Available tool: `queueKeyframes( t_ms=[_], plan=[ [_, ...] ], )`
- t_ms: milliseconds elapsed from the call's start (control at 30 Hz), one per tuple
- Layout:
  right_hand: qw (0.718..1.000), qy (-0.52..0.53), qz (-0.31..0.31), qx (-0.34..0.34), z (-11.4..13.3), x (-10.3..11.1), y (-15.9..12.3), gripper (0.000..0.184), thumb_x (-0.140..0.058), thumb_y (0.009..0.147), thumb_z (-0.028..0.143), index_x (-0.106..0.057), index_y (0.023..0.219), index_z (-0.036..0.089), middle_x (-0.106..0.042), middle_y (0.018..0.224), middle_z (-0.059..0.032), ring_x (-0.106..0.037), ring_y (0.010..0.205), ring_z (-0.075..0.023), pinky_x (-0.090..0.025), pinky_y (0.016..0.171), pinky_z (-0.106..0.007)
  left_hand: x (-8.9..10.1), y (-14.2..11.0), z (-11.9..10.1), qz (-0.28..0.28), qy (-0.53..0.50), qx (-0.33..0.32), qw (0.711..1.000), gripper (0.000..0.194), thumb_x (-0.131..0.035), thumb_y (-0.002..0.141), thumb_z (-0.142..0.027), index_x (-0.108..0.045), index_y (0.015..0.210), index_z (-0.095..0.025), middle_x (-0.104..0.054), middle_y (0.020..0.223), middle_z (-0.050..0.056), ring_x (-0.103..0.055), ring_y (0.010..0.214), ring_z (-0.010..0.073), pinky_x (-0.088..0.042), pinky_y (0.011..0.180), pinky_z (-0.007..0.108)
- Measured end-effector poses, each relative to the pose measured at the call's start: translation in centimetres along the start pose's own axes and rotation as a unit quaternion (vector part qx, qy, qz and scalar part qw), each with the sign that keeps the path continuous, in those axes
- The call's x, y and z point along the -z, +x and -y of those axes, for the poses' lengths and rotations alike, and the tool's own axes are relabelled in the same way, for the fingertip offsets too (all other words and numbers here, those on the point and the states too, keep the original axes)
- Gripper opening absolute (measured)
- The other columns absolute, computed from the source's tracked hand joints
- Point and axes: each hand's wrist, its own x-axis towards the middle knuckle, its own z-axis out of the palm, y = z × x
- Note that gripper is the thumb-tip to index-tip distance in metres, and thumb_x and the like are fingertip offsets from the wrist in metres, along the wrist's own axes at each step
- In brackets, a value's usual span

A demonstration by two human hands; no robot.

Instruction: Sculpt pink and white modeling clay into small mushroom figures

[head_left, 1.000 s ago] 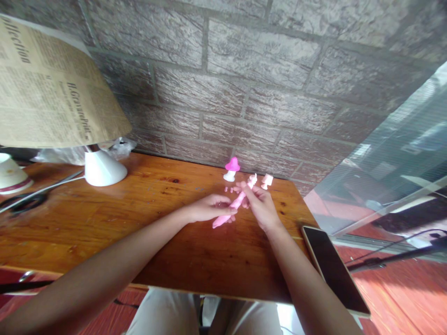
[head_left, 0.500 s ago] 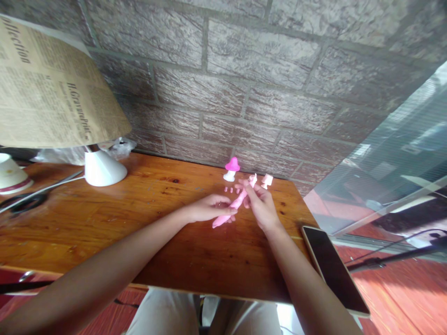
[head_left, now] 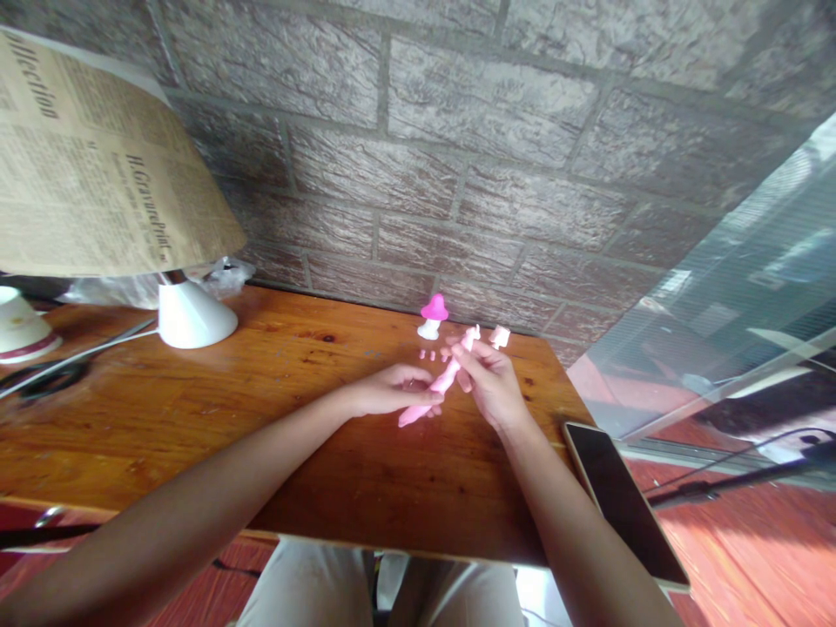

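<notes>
A long, slender pink piece that looks like modelling clay [head_left: 447, 380] slants up to the right above the table, with a lumpy, paler upper end. My left hand [head_left: 400, 388] is closed around its lower part, thumb on top. Higher up, my right hand [head_left: 488, 376] pinches it between thumb and fingers. Just behind the hands are several tiny pink pellets [head_left: 432, 355] in a row. A small mushroom figure [head_left: 434, 313] with a bright pink cap and white stem stands upright near the wall. To its right is a pale pink, blocky little piece [head_left: 500, 336], its base partly hidden by my right hand.
The wooden table [head_left: 313, 488] meets a stone-block wall [head_left: 418, 200]. On the left are a lamp [head_left: 196, 313] with a newsprint shade, a paper cup [head_left: 23, 324] and black-handled scissors [head_left: 49, 381]. A phone [head_left: 623, 505] lies along the right edge.
My right hand has shifted slightly and its fingers have moved a little on the pink piece. My left hand keeps its hold in the same place.
</notes>
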Motion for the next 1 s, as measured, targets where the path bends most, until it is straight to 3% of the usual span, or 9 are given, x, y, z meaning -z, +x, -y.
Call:
queueKeyframes(
  t_ms=[167,433,733,867,1000],
  plan=[
    [1.000,0.013,-0.012,-0.001,0.18,-0.21,-0.13,0.025,-0.081,0.070,0.046,-0.076,0.077,0.022,-0.074,0.079,-0.0018,-0.033,0.041,-0.0048,-0.024,0.039,-0.024,0.12,-0.09,-0.26,0.019,0.003,0.004,1.000,0.037,-0.071,0.083,-0.047,-0.071,0.099,-0.014,-0.076,0.091,0.009,-0.071,0.087,0.0201,-0.053,0.087,0.032],
    [0.995,0.077,0.036,-0.051,0.60,-0.14,-0.39,0.032,-0.084,0.069,0.040,-0.078,0.096,0.027,-0.076,0.090,-0.0030,-0.048,0.052,-0.0078,-0.036,0.047,-0.024,0.23,0.03,-0.21,0.011,-0.011,0.000,1.000,0.042,-0.073,0.081,-0.049,-0.071,0.102,-0.012,-0.076,0.093,0.011,-0.072,0.087,0.0219,-0.055,0.085,0.034],
    [0.997,0.062,0.037,-0.039,0.22,-0.12,-0.28,0.023,-0.086,0.068,0.040,-0.075,0.076,0.021,-0.070,0.065,0.0008,-0.046,0.043,-0.0059,-0.033,0.041,-0.021,0.32,0.01,-0.09,0.025,0.004,0.006,1.000,0.045,-0.072,0.081,-0.050,-0.071,0.104,-0.011,-0.075,0.103,0.014,-0.072,0.092,0.0226,-0.054,0.089,0.034],
    [0.992,0.105,0.036,-0.056,0.76,-0.17,-0.35,0.028,-0.089,0.064,0.038,-0.077,0.085,0.023,-0.076,0.084,-0.0020,-0.053,0.051,-0.0062,-0.039,0.044,-0.019,0.33,0.03,-0.23,0.017,-0.001,0.007,1.000,0.045,-0.072,0.082,-0.050,-0.071,0.104,-0.011,-0.076,0.095,0.013,-0.072,0.088,0.0218,-0.054,0.087,0.034],
    [0.986,0.122,0.085,-0.073,1.00,0.15,-0.41,0.031,-0.085,0.070,0.037,-0.078,0.098,0.025,-0.078,0.097,-0.0051,-0.057,0.055,-0.0062,-0.044,0.049,-0.020,0.45,-0.01,-0.21,0.019,0.004,-0.001,1.000,0.041,-0.072,0.083,-0.047,-0.071,0.103,-0.011,-0.076,0.095,0.012,-0.072,0.089,0.0214,-0.054,0.086,0.034]
  ],
)
